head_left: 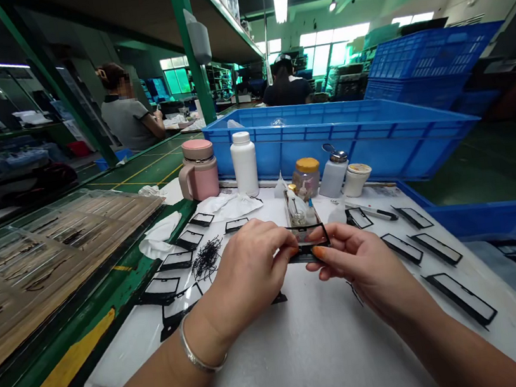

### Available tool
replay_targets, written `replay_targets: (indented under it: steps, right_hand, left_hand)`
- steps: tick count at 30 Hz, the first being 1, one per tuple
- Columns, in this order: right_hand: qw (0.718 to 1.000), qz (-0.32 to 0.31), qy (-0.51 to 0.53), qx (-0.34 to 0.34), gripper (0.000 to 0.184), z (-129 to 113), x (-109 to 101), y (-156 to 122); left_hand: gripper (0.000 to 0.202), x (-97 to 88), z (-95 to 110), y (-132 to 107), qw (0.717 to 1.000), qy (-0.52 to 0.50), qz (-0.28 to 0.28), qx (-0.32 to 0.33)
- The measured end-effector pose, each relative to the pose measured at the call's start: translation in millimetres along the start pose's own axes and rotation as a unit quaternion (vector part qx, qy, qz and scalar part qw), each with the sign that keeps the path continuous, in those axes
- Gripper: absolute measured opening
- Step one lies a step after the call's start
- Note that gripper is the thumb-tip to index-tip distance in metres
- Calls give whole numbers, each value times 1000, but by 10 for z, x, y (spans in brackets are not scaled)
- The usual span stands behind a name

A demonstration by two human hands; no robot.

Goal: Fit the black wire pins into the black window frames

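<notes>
Above the middle of the white work surface (309, 353), both hands hold a small black rectangular frame (308, 250) with a see-through window. My left hand (249, 265) pinches its left end between thumb and fingers. On the opposite side, my right hand (358, 259) grips the right end, thumb at the lower edge. Left of my hands lies a heap of thin black strips (207, 258), with several similar black frames around it, one being a frame (176, 261). More of them rest on the right, such as a long frame (462, 299). Part of a dark piece (279, 297) shows beneath my left hand.
Behind the hands stand a pink mug (203, 179), a white bottle (245, 166), a yellow-lidded jar (307, 177), a pump bottle (333, 173) and a large blue crate (351, 139). Clear trays (53, 241) lie left. Another blue bin (506, 216) sits right. Two people are further back.
</notes>
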State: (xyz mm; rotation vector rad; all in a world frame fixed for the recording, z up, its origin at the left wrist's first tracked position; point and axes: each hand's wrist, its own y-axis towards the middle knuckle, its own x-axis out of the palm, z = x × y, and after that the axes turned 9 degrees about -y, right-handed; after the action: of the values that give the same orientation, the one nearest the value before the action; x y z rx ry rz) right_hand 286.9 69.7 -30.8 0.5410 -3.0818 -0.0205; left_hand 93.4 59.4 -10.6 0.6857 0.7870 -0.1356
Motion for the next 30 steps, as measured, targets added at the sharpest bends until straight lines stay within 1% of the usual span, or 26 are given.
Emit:
replay_targets:
  steps: [6, 11, 16, 18, 19, 21, 23, 24, 26, 30]
  right_hand:
    - [998, 29, -52, -27, 26, 10, 39, 2]
    - [996, 45, -64, -33, 25, 8, 51, -5]
    - [996, 52, -61, -42, 24, -6, 57, -21]
    - [996, 58, -56, -44, 25, -11, 63, -17]
    - [996, 63, -54, -46, 25, -11, 65, -13]
    - [995, 71, -50, -51, 26, -4, 67, -4]
    - [994, 75, -48, -56, 27, 6, 64, 0]
    - [994, 74, -47, -59, 27, 8, 63, -2]
    - [994, 73, -48, -60, 26, 5, 62, -11]
    - [994, 72, -60, -58, 24, -31, 75, -34]
  left_hand:
    - [8, 17, 34, -4, 1000, 3, -12, 1]
    - [8, 36, 62, -17, 1000, 20, -18, 1]
    - [10, 51, 48, -23, 999, 33, -5, 24]
    - [7, 52, 43, -18, 999, 24, 11, 28]
    - [4, 51, 40, -14, 999, 12, 23, 26]
    - [10, 49, 30, -7, 998, -35, 47, 4]
    - [18, 50, 14, 2, 992, -102, 62, -34]
    - [20, 52, 6, 7, 987, -138, 61, -57]
    - [22, 58, -6, 23, 974, -201, 44, -99]
    - [5, 74, -9, 68, 945, -289, -5, -153]
